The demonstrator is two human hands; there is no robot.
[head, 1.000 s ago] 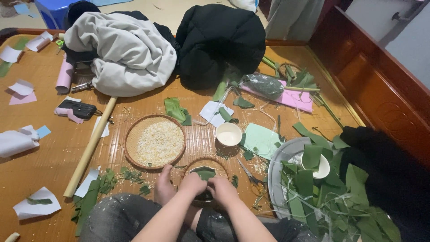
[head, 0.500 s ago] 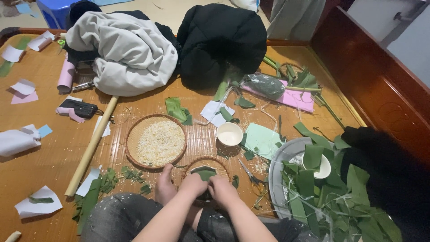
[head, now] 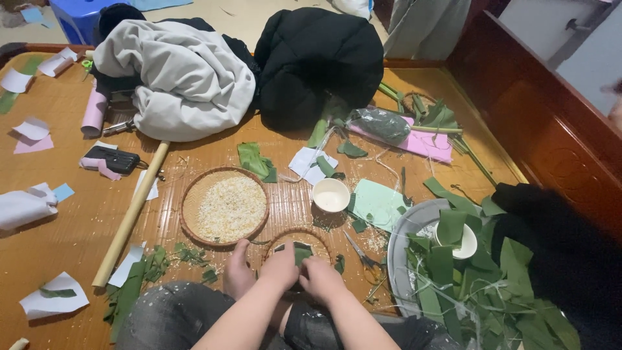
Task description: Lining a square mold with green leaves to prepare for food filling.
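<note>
Head view: I see a folded green leaf piece pinched between my left hand and right hand, both grips closed narrow on it, held over a small woven basket. Just beyond the grip sits a wider basket of pale grain, a white cup further out. Scissors lie right of the grip. The fold could spring open if either pinch slackens. Bamboo matting covers the floor; jackets are heaped at the far side.
</note>
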